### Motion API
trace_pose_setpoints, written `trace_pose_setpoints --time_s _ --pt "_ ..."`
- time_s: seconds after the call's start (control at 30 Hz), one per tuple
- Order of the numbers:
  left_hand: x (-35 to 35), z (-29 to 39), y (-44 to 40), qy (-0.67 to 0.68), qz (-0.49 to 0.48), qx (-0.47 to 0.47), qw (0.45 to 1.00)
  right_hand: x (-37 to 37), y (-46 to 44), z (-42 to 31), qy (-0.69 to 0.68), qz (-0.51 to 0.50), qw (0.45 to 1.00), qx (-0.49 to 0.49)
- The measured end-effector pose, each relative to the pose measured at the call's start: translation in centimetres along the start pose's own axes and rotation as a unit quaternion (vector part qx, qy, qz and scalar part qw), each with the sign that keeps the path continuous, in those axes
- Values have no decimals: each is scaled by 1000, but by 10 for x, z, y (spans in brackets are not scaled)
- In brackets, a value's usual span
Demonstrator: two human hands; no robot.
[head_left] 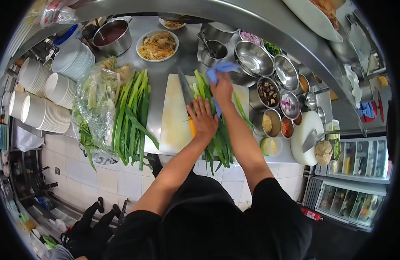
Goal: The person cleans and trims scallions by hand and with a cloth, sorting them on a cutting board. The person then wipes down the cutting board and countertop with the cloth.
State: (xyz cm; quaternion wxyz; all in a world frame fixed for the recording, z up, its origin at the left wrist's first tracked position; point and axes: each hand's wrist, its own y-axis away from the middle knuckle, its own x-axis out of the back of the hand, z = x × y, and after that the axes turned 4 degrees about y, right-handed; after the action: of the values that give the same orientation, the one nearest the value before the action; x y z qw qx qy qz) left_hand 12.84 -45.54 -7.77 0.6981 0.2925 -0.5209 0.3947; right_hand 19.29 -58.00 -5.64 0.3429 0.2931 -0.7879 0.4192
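Under the splayed left hand (204,117), long green stalks (221,145) overhang the tabletop (159,82) edge. Right hand (222,89) grips crumpled blue cloth (227,66).

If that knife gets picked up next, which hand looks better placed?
Probably the left hand: it lies flat, right by the knife and its orange handle. The right hand is farther off and occupied with a blue cloth.

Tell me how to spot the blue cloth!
Start at the white cutting board on the metal counter. Above the long green stalks there, find the person's right hand. It holds the cloth, crumpled and blue, unlike those green stalks.
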Motion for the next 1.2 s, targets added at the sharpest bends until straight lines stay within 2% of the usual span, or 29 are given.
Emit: trace_pose_setpoints --time_s 0.03,0.07,0.13,0.23,0.27,0.3,0.33,0.37,0.4,0.43,0.47,0.53,0.6,0.63,0.7,0.73,0.8,0.83,0.87,0.9,0.93,0.97,1.0,1.07,1.13,1.17,1.2 --pt "-3 2 1 -4 -13 1 1000 -1 8 -6 36 -47 997 44" --pt "-4 4 1 -2 -16 2 1000 -6 8 -2 38 -50 997 44" --pt "-4 4 1 -15 -9 -3 1000 -19 1 8 139 -133 980 57" --pt "0 2 1 -8 -18 -2 1000 5 -31 -3 61 -28 998 18" --pt "2 -1 1 -16 -20 7 1000 21 -31 -9 36 23 999 31" --pt "4 -3 2 37 -9 -7 999 39 -24 -13 11 72 996 45" --pt "10 -9 2 90 7 -21 996 59 -10 -13 -40 37 998 3" --pt "30 -17 5 124 57 -39 990 70 7 0 -89 65 994 27" --pt "43 -31 5 119 63 -34 990 85 28 8 -147 74 986 -37" --pt "56 -52 4 130 121 -29 984 103 50 14 -201 84 970 -103" --pt "67 -77 0 139 180 -29 973 128 67 13 -205 84 967 -128" --pt "78 -149 -23 260 42 86 961 172 89 -4 -209 90 961 -160" --pt "82 -190 -39 65 224 141 962 194 98 -22 -273 113 934 -201" --pt "84 -203 -47 63 227 133 963 195 101 -29 -275 121 932 -203" --pt "83 -226 -62 -61 129 228 963 194 107 -45 -304 134 928 -170" --pt "80 -240 -72 -62 131 221 965 192 109 -55 -302 141 927 -172" --pt "79 -267 -98 54 25 223 973 182 106 -77 -295 101 942 -126" --pt "83 -276 -105 51 24 215 975 177 105 -90 -319 89 934 -132" --pt "92 -281 -107 216 20 174 961 170 103 -103 -342 76 926 -140" --pt "105 -280 -108 374 13 128 918 157 101 -109 -376 81 912 -145" --pt "115 -275 -109 369 10 120 921 139 98 -114 -410 88 896 -150" --pt "129 -261 -106 534 -11 104 839 121 94 -119 -456 90 870 -166" --pt "145 -245 -101 680 -34 85 728 107 86 -129 -500 93 842 -180" --pt "168 -218 -94 682 -75 74 723 95 66 -163 -507 58 834 -210" --pt "155 -203 -97 574 -93 -107 806 48 51 -182 -444 62 882 -147" --pt "179 -166 -63 620 -94 -172 760 36 33 -198 -375 170 910 -48" --pt "175 -162 -64 618 -103 -177 759 31 17 -204 -295 269 915 52"
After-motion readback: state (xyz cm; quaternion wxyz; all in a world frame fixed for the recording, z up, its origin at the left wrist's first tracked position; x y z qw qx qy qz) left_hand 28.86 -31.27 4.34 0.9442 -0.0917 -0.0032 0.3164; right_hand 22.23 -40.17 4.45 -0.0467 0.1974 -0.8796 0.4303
